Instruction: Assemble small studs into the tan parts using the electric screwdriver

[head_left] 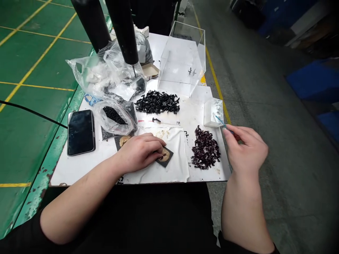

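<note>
My right hand (245, 146) pinches a thin teal stick (219, 120), its tip reaching into a small whitish block-shaped container (212, 112). Over a dark strip (166, 163) with round tan discs lies my left hand (143, 150), fingers drawn together. Its fingertips are at the right-hand disc (166, 155), where a small dark piece shows; what they pinch is hard to make out. Another tan disc (124, 140) shows partly behind the left wrist. The strip rests on a white cloth or sheet (180, 144), with tiny gold-coloured bits (162, 134) just beyond my left hand.
Dark reddish small parts (206, 148) lie heaped at right, black parts (157, 101) farther back. A clear box (182, 60) stands behind. Plastic bags (106, 72), an opened bag of black grains (115, 116) and a phone (81, 132) occupy the left. Black tubes (123, 31) hang overhead.
</note>
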`<state>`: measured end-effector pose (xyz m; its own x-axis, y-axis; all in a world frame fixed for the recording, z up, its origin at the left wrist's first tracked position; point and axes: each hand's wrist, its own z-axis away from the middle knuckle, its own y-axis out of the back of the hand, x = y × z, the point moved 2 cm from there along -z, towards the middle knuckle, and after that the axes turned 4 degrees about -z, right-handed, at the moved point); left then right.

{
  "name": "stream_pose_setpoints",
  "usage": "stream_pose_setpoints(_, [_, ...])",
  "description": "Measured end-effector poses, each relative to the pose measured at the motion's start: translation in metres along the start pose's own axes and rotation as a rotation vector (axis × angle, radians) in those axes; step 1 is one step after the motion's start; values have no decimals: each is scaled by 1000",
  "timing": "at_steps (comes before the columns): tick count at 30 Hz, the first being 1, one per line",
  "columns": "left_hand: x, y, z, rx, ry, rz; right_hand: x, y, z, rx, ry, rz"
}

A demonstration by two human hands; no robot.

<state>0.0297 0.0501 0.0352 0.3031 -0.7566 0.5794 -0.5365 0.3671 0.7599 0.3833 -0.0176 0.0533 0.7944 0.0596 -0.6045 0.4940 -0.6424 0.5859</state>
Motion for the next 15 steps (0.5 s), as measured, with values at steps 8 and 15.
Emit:
stream_pose_setpoints(8, [-5,-2,2,36,-10,8,-19,18,-1,304,-9,-106])
stream_pose_setpoints(15, [0,4,1,0,27,36,-41,23,5,404,-91,-543])
